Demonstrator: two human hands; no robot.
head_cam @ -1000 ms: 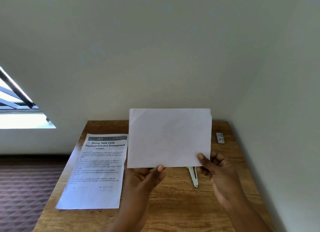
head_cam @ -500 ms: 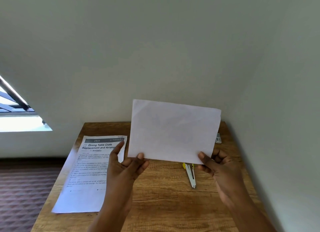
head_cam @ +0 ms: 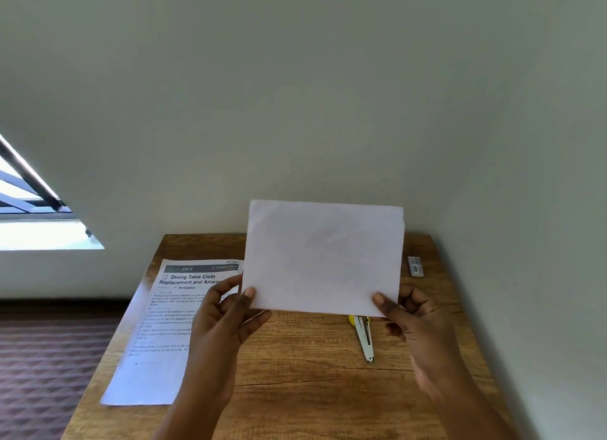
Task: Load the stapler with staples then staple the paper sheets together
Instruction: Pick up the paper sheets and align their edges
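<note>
The paper (head_cam: pixel 323 259) has levelled out; left hand (head_cam: pixel 226 321) and right hand (head_cam: pixel 417 321) pinch its bottom corners above the table (head_cam: pixel 295 390).

The printed sheet (head_cam: pixel 154 334) lying at the left of the table carried the only readable text. Its dark header band showed the number "2939". Below that, beside a small empty checkbox, the bold title read "Dining Table Cloth Replacement and Arrang…", its end cut off behind the blank sheet (head_cam: pixel 323 259) held up in front. A smaller line beneath read "Workstation". Body text lower on the page was too small to read. The label on the small box (head_cam: pixel 415 266) at far right was illegible.
</note>
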